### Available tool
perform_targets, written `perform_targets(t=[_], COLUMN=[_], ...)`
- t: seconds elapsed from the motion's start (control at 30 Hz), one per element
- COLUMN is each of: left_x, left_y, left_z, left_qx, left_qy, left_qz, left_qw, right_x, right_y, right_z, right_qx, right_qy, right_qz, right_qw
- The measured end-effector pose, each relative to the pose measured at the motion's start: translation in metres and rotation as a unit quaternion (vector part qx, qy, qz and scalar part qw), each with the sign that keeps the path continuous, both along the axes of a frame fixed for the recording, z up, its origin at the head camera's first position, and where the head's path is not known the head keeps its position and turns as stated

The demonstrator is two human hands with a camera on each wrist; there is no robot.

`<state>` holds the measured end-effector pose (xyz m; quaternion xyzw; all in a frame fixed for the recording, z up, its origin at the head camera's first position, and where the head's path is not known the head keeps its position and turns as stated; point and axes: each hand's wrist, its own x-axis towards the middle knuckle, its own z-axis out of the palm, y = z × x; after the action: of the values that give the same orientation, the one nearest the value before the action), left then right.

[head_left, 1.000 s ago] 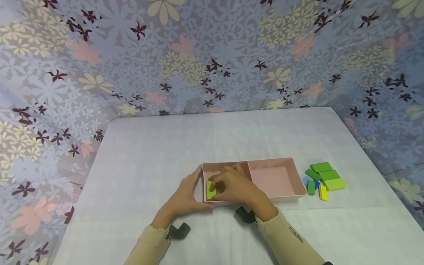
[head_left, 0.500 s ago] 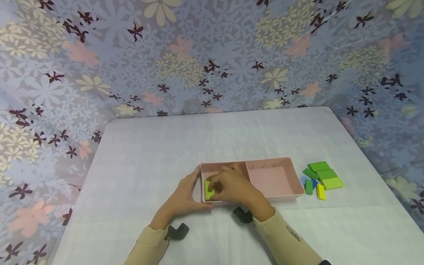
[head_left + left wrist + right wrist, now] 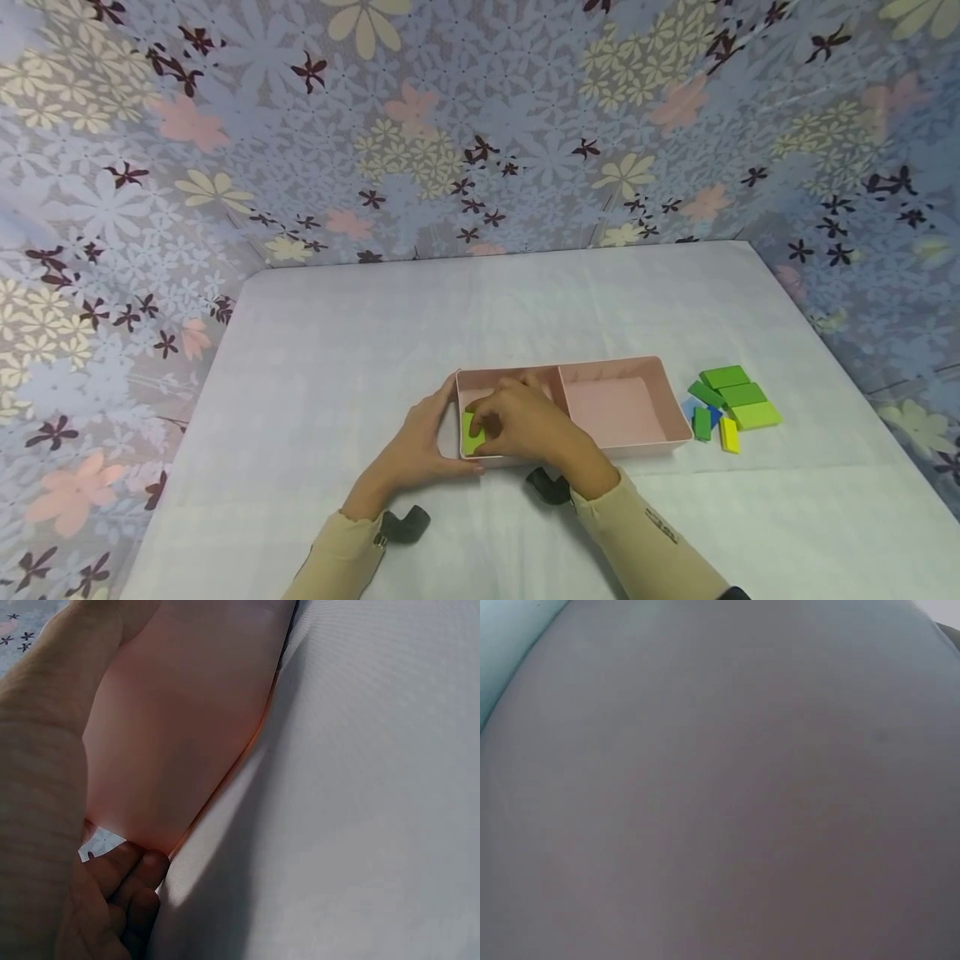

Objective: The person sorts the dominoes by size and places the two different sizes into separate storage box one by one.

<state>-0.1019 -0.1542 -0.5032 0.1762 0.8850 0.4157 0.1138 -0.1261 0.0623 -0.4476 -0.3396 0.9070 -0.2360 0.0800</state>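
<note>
A pink two-compartment box [image 3: 617,408] lies lengthwise on the table in the head view. My left hand [image 3: 416,446] holds its left end, with the thumb along the near wall and the fingers toward the far corner. In the left wrist view that hand's curled fingers [image 3: 135,889] touch the pink wall. My right hand [image 3: 525,421] reaches into the left compartment and pinches a lime-green block [image 3: 471,437] against the left wall. The hand covers part of the block and much of that compartment. The right wrist view shows only a blurred pale surface, with no hand.
Right of the box lies a loose group: green blocks [image 3: 724,377], a lime block [image 3: 755,415], a small green block [image 3: 702,423], a yellow block [image 3: 730,435] and a blue piece [image 3: 715,414]. A white cloth covers the table [image 3: 337,333]; floral fabric [image 3: 480,125] rises behind.
The lime-green block's top has lowered slightly within the left compartment, with the right hand still pinching it. The left hand keeps its hold on the box.
</note>
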Motion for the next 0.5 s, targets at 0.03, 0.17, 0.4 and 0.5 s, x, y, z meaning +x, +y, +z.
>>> perform_targets(t=[0.03, 0.17, 0.4, 0.5], left_x=[0.0001, 0.0007, 0.0003, 0.0001], left_y=[-0.0001, -0.0002, 0.0004, 0.0003], left_z=[-0.0003, -0.0008, -0.0011, -0.0016], left_qx=[0.000, 0.001, -0.007, -0.007], left_qy=[-0.001, -0.001, 0.001, -0.001], left_qz=[0.000, -0.001, -0.001, 0.000], left_qw=[1.0000, 1.0000, 1.0000, 1.0000], right_x=[0.0001, 0.0003, -0.0003, -0.0001], right_y=[0.0000, -0.0002, -0.0016, -0.0018], right_z=[-0.0003, -0.0009, -0.0010, -0.0009], right_qx=[-0.001, -0.001, 0.008, 0.008], right_qy=[-0.001, 0.000, 0.009, 0.009], right_qz=[0.001, 0.003, 0.000, 0.001], right_qw=[1.0000, 1.0000, 0.9999, 0.9999])
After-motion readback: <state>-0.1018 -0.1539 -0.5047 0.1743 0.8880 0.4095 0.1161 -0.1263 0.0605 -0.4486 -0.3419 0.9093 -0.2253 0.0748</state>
